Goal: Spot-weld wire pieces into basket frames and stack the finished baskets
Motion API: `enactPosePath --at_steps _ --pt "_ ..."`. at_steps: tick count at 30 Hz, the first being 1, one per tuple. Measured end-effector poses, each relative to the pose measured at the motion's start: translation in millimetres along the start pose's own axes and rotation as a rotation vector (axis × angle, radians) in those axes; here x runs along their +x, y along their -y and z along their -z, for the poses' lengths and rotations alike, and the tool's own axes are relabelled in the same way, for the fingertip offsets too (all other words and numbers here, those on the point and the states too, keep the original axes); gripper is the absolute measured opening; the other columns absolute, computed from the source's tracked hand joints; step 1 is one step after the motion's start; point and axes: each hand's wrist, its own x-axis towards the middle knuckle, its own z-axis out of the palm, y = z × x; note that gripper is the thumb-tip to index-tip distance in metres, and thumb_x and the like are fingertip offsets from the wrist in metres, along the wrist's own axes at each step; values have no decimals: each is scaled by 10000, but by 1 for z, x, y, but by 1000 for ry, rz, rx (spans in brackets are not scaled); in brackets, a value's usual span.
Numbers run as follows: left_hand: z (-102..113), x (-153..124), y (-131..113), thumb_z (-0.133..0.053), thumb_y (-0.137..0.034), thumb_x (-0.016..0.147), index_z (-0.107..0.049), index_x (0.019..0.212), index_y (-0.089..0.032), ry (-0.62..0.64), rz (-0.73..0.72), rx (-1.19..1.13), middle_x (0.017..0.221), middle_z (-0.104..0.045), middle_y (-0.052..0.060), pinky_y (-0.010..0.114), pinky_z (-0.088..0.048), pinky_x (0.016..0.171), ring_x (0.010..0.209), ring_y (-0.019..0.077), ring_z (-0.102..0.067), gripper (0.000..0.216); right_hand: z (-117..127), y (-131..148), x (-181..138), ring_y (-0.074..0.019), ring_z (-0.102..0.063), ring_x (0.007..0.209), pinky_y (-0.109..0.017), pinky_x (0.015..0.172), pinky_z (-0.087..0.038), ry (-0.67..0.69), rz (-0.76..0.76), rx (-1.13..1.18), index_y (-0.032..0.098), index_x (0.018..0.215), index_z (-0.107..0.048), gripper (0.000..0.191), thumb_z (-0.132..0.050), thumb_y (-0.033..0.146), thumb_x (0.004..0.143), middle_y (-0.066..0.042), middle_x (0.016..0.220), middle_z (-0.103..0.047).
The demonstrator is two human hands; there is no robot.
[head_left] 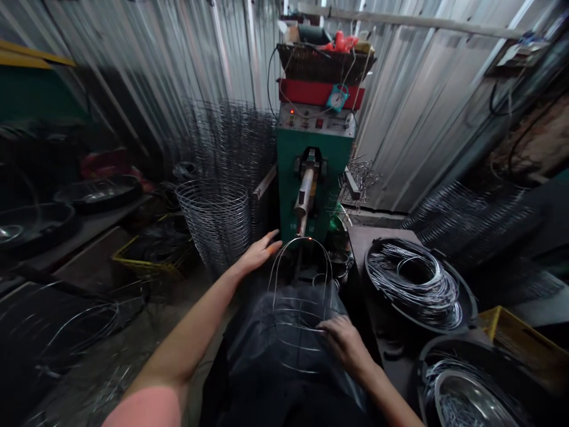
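A bent wire frame (300, 302) of arched rods and cross rings rests on the dark apron (284, 379) over my lap, its top arch reaching up to the welder's electrode. My right hand (344, 344) lies on the cross wires, with fingers curled around them. My left hand (260, 252) is stretched forward with fingers apart, holding nothing, just beside the arch's left side. Above that arch stands a green spot welding machine (313, 160), and its metal electrode arm (304, 196) points down at the frame's top.
A tall stack of wire baskets (213, 222) stands left of the welder. To the right, a black tub (415, 284) holds coiled wire rods, and a second tub (466, 385) holds a steel bowl and wire. Loose wire lies on the floor at left, beside a yellow crate (155, 255).
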Motion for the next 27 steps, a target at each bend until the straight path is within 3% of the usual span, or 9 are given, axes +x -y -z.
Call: enactPosePath --at_steps 2,5,8,10,12,16,21,24,27 --pt "4 -46 23 -454 -574 763 -504 1170 -146 -4 199 -238 931 -644 86 257 -449 598 724 163 -600 594 2 -14 -6 -191 -568 787 -333 762 -420 -133 -66 108 235 911 -633 207 -442 309 889 -52 825 -647" --pt "-6 -113 53 -432 -673 721 -601 858 -149 205 535 -458 688 -614 47 226 -348 416 470 113 -509 568 7 -25 -8 -204 -575 796 -318 745 -437 -358 -210 285 218 849 -650 229 -504 395 848 -58 800 -639" --pt "-28 -150 59 -534 -664 665 -630 862 -162 321 643 -613 781 -651 86 236 -415 493 638 158 -601 548 6 -23 2 -206 -579 769 -304 714 -455 -479 -340 440 188 833 -654 299 -523 456 817 -64 789 -633" --pt "-43 -154 51 -608 -618 634 -615 982 -195 259 593 -755 973 -654 106 282 -477 684 907 208 -610 548 -2 -20 11 -194 -577 726 -292 681 -461 -491 -376 516 176 848 -657 332 -519 475 811 -59 774 -633" --pt "-54 -148 40 -637 -587 622 -576 1068 -231 144 540 -900 1113 -618 100 339 -455 845 1078 231 -546 574 -13 -19 16 -192 -579 728 -289 687 -463 -504 -358 556 175 846 -665 337 -525 480 806 -57 772 -638" --pt "-64 -133 27 -654 -527 615 -555 1078 -246 -43 531 -1022 1179 -587 95 404 -431 917 1168 259 -483 551 -39 -26 15 -192 -583 773 -301 738 -461 -507 -253 561 201 820 -682 291 -542 457 807 -54 778 -643" --pt "-74 -127 24 -753 -330 553 -580 963 -200 -237 585 -1110 875 -651 44 441 -499 807 907 251 -616 463 -53 -33 5 -170 -572 758 -288 718 -457 -421 -235 574 201 858 -679 324 -489 463 852 -52 787 -639" --pt "-78 -123 24 -757 -181 526 -613 855 -149 -330 617 -1152 720 -616 7 404 -534 736 689 171 -609 360 -48 -35 3 -163 -563 734 -289 711 -447 -266 -144 488 199 886 -683 351 -467 474 864 -51 768 -645" --pt "-80 -119 23 -696 -106 575 -620 799 -125 -363 702 -1153 680 -600 5 378 -549 697 634 141 -587 237 -39 -38 0 -170 -568 762 -293 721 -441 -138 -79 381 209 957 -678 356 -446 467 878 -63 822 -662"
